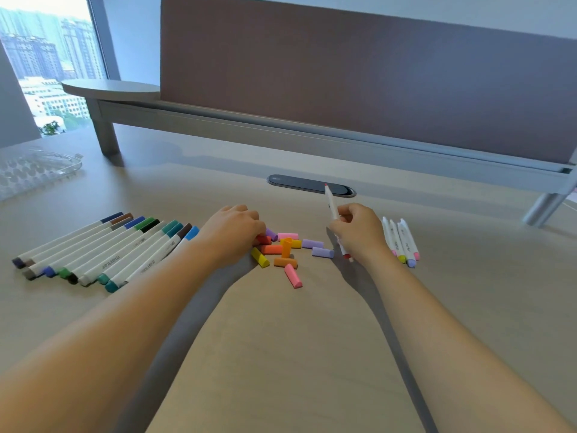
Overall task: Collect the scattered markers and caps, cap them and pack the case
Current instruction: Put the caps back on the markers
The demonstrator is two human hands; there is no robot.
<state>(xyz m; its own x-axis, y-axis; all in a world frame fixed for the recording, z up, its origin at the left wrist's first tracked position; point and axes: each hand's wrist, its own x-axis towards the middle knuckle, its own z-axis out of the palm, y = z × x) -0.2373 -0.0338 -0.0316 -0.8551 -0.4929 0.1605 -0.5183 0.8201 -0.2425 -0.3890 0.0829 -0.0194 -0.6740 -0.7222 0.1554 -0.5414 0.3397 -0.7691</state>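
head view: an uncapped red marker [333, 220] is held upright in the right hand [359, 232], tip clear for capping; a red cap [263, 239] (among loose caps on the tabletop [281, 339]) is pinched by the left hand [232, 234].

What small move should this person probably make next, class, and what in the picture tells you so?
Probably lift the red cap from the pile and press it onto the marker's tip. The right hand holds a marker upright with its red tip bare, and the left hand already rests on the loose caps, its fingers at the red one.
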